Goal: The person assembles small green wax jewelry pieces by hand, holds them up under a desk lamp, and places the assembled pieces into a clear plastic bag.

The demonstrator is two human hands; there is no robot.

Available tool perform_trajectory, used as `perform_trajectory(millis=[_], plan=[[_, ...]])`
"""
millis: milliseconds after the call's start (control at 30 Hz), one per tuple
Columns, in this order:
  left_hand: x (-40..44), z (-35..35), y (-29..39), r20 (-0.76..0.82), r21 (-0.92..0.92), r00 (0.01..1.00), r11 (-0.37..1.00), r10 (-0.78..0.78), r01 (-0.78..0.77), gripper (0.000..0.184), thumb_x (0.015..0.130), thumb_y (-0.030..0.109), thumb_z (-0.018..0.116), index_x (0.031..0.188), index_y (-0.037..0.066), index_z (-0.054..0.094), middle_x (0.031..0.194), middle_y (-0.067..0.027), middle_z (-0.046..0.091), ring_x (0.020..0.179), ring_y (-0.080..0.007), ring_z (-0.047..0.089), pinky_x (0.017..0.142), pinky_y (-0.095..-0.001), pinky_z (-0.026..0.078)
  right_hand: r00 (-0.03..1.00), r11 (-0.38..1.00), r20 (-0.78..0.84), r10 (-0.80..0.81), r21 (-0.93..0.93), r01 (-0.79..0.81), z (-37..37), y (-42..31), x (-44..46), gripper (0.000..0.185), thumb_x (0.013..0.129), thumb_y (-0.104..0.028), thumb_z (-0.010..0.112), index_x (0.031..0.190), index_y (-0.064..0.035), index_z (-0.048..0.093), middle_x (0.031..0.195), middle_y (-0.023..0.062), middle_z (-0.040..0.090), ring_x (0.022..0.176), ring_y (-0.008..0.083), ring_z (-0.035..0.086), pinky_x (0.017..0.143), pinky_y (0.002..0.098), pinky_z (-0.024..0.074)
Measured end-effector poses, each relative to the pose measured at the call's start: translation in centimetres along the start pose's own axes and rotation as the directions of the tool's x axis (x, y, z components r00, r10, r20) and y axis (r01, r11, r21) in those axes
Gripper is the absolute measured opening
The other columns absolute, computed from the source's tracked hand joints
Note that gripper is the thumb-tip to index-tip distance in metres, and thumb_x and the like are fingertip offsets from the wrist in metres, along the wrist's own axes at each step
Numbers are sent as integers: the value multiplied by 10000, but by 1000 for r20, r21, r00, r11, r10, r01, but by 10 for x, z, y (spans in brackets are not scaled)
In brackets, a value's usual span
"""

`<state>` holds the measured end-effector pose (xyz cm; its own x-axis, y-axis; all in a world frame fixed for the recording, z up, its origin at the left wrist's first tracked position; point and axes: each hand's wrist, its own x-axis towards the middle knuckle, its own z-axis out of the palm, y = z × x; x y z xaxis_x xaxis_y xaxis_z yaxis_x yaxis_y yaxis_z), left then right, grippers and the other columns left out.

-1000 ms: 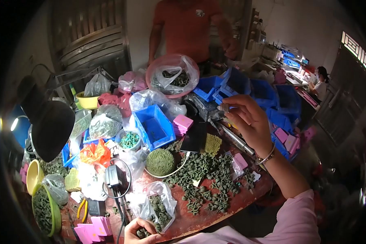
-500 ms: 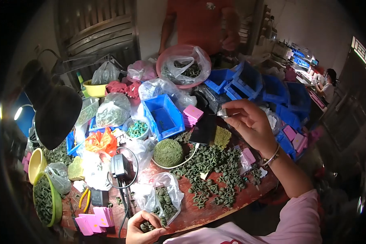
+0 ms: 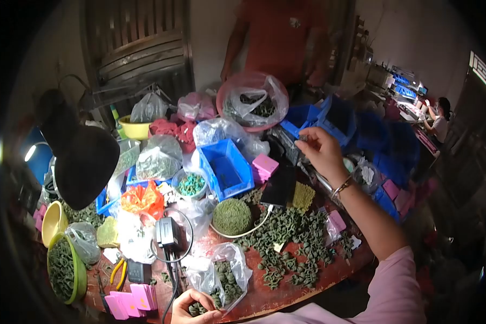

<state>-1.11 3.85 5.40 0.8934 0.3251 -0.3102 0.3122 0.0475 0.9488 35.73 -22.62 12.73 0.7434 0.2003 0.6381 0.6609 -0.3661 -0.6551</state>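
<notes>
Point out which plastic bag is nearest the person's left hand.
The clear bag holding green pieces near the table's front edge, right beside the left hand; the other bags lie farther away.

A dark piece (image 3: pixel 303 139) is aloft, green pieces (image 3: pixel 229 282) in a clear bag (image 3: pixel 201 277).

you're in a pale pink top (image 3: pixel 313 315), going kinda dusty lilac where the light drops off. your right sleeve (image 3: pixel 395 281) is the short loose type, plain fabric with soft creases, and your right forearm (image 3: pixel 375 227) is bare below the hem. you've got a bracelet (image 3: pixel 342 187) on that wrist, dark spots plus paler bits, too small to tell if it's 1 band or 2. right hand (image 3: pixel 326 154) and left hand (image 3: pixel 182 303) are both bare.
</notes>
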Motion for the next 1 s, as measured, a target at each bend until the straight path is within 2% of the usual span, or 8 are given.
perform_trajectory(millis=[233, 300, 433, 633, 667, 700, 900, 1000], plan=[[0, 6, 6, -62, -63, 993, 994, -96, 92, 173, 709, -31, 672, 803, 52, 552, 762, -11, 552, 632, -54, 493, 522, -148, 335, 959, 987, 282, -13, -147, 57, 35, 37, -8, 192, 738, -13, 685, 912, -30, 606, 779, 120, 630, 704, 262, 624, 635, 342, 489], [8, -5, -19, 33, 28, 999, 999, 42, -43, 194, 695, -49, 686, 814, 42, 564, 782, -33, 578, 649, -68, 521, 536, -155, 367, 951, 984, 309, 1, -171, 54, 45, 42, -10, 180, 742, -9, 668, 909, -29, 602, 800, 133, 629, 747, 294, 622, 670, 364, 491], [7, -4, -22, -4, -13, 1000, 1000, 24, -24, 207, 685, -70, 686, 841, 20, 584, 828, -79, 610, 732, -129, 581, 646, -218, 463, 957, 973, 287, 26, -228, 42, 62, 62, -3, 176, 743, 2, 645, 908, -41, 604, 798, 128, 627, 763, 305, 615, 704, 388, 488], [13, -5, -27, 32, -33, 992, 992, 121, -120, 195, 682, -62, 691, 827, 21, 590, 826, -83, 610, 728, -130, 571, 644, -220, 448, 997, 996, -72, -3, -84, -3, 72, 60, 27, 223, 737, -50, 704, 921, -51, 578, 730, 105, 642, 651, 259, 641, 603, 353, 502], [12, -5, -27, 23, -42, 994, 994, 105, -104, 201, 678, -63, 695, 827, 23, 591, 816, -79, 608, 694, -117, 557, 614, -206, 429, 991, 982, -123, -60, -187, 37, 67, 52, 35, 264, 739, -65, 715, 952, -52, 559, 722, 99, 642, 661, 252, 649, 603, 353, 504], [12, -5, -26, 15, -51, 996, 995, 89, -89, 206, 674, -64, 699, 826, 25, 592, 805, -76, 607, 661, -104, 543, 583, -193, 409, 973, 983, -206, -107, -169, 72, 65, 54, 43, 284, 746, -56, 723, 972, -45, 552, 700, 75, 643, 621, 148, 629, 588, 281, 500], [19, -6, -37, 42, -36, 989, 989, 143, -141, 217, 672, -55, 724, 821, 34, 594, 728, -46, 606, 511, -51, 459, 458, -166, 310, 900, 983, -400, -172, -123, 134, 46, 45, 81, 311, 762, -27, 704, 992, -33, 495, 759, 86, 646, 627, 156, 633, 599, 275, 514], [18, -4, -39, 3, -34, 987, 987, 158, -158, 218, 675, -52, 730, 814, 45, 593, 719, -45, 610, 496, -47, 452, 441, -169, 297, 924, 997, -378, -54, -67, 31, 39, 46, 87, 347, 743, -42, 723, 992, -33, 482, 796, 120, 640, 709, 252, 658, 629, 335, 512]])
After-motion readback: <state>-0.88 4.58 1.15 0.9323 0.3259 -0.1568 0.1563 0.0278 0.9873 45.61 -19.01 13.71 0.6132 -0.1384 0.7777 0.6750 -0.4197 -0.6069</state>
